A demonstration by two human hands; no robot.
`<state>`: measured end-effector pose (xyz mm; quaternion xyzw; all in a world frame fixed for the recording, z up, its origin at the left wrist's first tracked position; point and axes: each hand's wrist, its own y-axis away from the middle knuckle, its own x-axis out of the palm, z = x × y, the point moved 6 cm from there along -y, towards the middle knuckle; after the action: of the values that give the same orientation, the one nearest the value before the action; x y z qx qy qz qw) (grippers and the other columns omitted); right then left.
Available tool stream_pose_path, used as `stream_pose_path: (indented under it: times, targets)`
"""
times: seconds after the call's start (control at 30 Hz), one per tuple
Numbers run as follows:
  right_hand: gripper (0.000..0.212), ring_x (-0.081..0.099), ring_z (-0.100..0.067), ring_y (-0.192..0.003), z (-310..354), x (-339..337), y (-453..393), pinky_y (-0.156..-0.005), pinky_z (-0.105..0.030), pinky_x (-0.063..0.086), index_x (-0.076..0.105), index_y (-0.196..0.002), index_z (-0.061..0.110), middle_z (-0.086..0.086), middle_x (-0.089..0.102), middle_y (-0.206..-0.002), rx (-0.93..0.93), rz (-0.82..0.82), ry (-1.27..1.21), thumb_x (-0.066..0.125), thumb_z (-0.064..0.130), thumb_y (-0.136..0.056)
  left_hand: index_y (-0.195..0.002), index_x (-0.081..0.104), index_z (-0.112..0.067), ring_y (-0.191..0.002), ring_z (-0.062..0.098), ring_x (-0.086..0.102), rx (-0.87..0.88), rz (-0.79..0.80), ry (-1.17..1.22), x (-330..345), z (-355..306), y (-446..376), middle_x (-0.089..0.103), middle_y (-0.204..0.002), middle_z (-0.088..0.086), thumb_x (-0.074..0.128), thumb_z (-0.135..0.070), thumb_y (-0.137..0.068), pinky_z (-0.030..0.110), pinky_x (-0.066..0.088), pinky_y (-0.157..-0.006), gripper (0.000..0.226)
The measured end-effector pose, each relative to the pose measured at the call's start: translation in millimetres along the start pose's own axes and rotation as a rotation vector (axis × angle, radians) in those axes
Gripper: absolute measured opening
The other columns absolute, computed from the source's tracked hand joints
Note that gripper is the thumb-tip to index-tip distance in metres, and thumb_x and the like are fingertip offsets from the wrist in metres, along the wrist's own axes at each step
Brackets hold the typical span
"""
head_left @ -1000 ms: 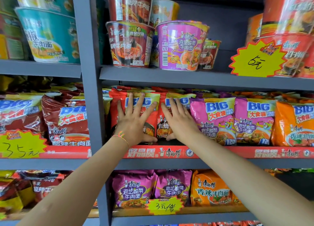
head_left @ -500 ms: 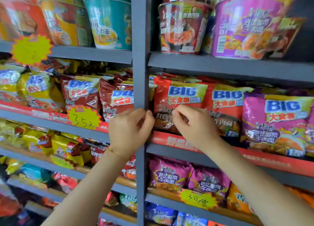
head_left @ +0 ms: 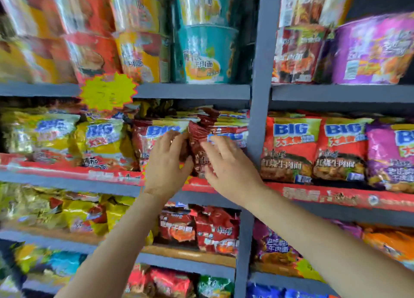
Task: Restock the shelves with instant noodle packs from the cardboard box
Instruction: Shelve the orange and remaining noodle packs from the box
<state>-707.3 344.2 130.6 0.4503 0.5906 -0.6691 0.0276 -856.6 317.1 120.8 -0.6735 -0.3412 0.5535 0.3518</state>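
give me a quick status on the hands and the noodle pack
Both hands, left hand and right hand, on dark red noodle pack, middle shelf. Pack turned edge-on between neighbours. Grey upright post close right.

Noodle pack (head_left: 202, 145) stands on the middle shelf (head_left: 67, 181), left of the upright post (head_left: 259, 91).

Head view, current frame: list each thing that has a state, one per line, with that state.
Left hand: fingers curled on the dark red pack's left edge.
Right hand: fingers straight, pressing the pack's right side.
Dark red noodle pack: turned edge-on, upright, between both hands, left of the grey post.
Red BIG packs: upright, facing out, right of the post.
Teal cup: upright on the shelf above.
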Motion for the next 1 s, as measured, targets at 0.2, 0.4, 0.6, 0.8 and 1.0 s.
stream_pose_path:
  times: [0.2, 0.4, 0.6, 0.8, 1.0]
  targets:
    - [0.081, 0.029, -0.041, -0.146, -9, 33, -8, -0.12, -0.055, 0.019, 0.035, -0.151, 0.003, -0.023, 0.036, -0.155, 0.167, 0.221, 0.372, 0.062, 0.049, -0.089, -0.126, 0.06, -0.007, -0.104, 0.039, 0.056, 0.065, 0.049, 0.048, 10, 0, -44, 0.062, -0.115, 0.017, 0.047, -0.036, -0.088, 0.047, 0.047, -0.09, 0.049]
    - [0.084, 0.014, -0.04, -0.151, -8, 39, -3, -0.123, -0.055, 0.014, 0.024, -0.156, 0.006, -0.02, 0.019, -0.163, 0.218, 0.281, 0.504, 0.045, 0.059, -0.094, -0.101, 0.071, -0.016, -0.098, 0.036, 0.062, -0.002, 0.186, 0.231, 30, 14, -81, 0.069, -0.1, 0.011, 0.062, -0.038, -0.08, 0.042, 0.049, -0.085, 0.031]
    - [0.05, 0.041, -0.031, -0.132, -8, 15, -27, -0.109, -0.046, 0.032, 0.038, -0.147, 0.009, -0.01, 0.047, -0.144, 0.33, 0.166, 0.303, 0.04, 0.032, -0.102, -0.089, 0.068, -0.034, -0.101, 0.024, 0.063, -0.045, 0.191, 0.465, 31, 19, -85, 0.071, -0.096, -0.008, 0.071, -0.034, -0.083, 0.046, 0.049, -0.091, 0.006]
    - [0.032, 0.042, -0.03, -0.123, -22, -1, -70, -0.101, -0.042, 0.031, 0.054, -0.126, 0.01, -0.011, 0.051, -0.129, 0.394, 0.225, 0.334, 0.053, 0.009, -0.094, -0.086, 0.055, -0.039, -0.097, 0.023, 0.063, -0.102, 0.186, 0.579, 30, 17, -84, 0.06, -0.082, -0.019, 0.068, -0.035, -0.082, 0.052, 0.046, -0.095, 0.014]
    - [0.024, 0.052, -0.032, -0.115, -14, -13, -72, -0.085, -0.04, 0.047, 0.058, -0.114, 0.003, -0.015, 0.055, -0.119, 0.366, 0.194, 0.366, 0.058, -0.002, -0.09, -0.106, 0.06, -0.031, -0.105, 0.021, 0.061, -0.084, 0.362, 0.498, 31, 16, -84, 0.062, -0.095, -0.017, 0.082, -0.048, -0.068, 0.047, 0.042, -0.101, 0.047]
